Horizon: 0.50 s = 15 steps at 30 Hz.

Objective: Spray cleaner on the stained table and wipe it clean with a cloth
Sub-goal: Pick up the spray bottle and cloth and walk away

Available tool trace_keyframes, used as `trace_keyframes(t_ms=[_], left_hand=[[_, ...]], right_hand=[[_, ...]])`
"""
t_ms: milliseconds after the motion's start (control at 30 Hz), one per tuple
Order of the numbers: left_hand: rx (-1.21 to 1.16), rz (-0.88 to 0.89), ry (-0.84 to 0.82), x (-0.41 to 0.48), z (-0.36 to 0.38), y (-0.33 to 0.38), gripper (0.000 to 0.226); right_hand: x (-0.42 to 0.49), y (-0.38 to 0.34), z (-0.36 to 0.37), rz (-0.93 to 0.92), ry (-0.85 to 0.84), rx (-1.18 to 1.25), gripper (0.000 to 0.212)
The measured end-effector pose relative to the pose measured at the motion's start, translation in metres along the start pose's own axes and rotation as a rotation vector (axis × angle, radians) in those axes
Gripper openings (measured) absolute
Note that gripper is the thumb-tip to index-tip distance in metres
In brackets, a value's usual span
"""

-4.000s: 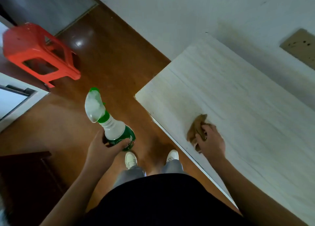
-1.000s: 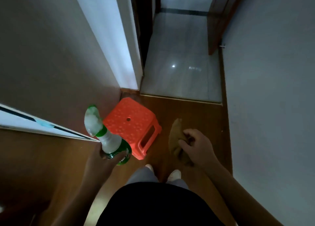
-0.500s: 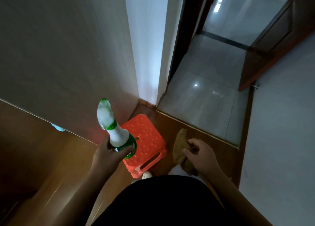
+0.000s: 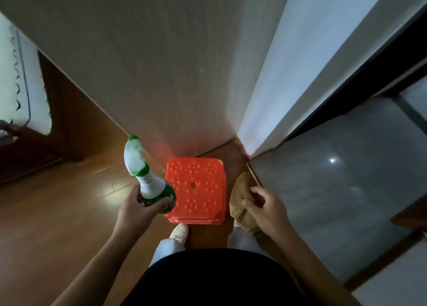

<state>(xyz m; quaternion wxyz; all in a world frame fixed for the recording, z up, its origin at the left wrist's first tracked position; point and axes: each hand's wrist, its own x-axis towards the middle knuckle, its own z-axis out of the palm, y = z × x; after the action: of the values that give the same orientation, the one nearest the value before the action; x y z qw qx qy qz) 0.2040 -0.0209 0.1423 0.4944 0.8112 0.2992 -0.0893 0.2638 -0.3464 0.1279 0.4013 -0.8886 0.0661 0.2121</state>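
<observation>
My left hand (image 4: pixel 136 207) grips a spray bottle (image 4: pixel 147 178) with a white neck, a green body and a pale trigger head; it is held upright over the wooden floor. My right hand (image 4: pixel 265 210) clutches a crumpled brown cloth (image 4: pixel 240 195), which hangs beside my right leg. Both hands hover just above and to either side of a red plastic stool (image 4: pixel 198 188). The table is out of view.
The red stool stands on the wooden floor against a pale wall (image 4: pixel 161 63), right in front of my white shoe (image 4: pixel 179 231). A doorway with grey glossy tiles (image 4: pixel 335 178) opens at the right. Dark wooden furniture (image 4: pixel 27 148) sits at the left.
I have turned away from the table and stepped up to the red stool. The view swung left; the stool now lies centred between my hands, which still hold the bottle and the cloth.
</observation>
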Motion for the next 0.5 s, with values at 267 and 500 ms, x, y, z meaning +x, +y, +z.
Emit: trace_keyframes(t_ms=[267,500], left_hand=[[-0.082,-0.229,0.226,-0.071,0.042,-0.013,0.058],[-0.131,-0.356,0.296,-0.093,0.044,-0.057,0.064]], right_hand=[[0.068,0.009,-0.006,-0.156,-0.295,-0.153,0.036],[0.08,-0.005,0.042,-0.172,-0.395,-0.2,0.045]])
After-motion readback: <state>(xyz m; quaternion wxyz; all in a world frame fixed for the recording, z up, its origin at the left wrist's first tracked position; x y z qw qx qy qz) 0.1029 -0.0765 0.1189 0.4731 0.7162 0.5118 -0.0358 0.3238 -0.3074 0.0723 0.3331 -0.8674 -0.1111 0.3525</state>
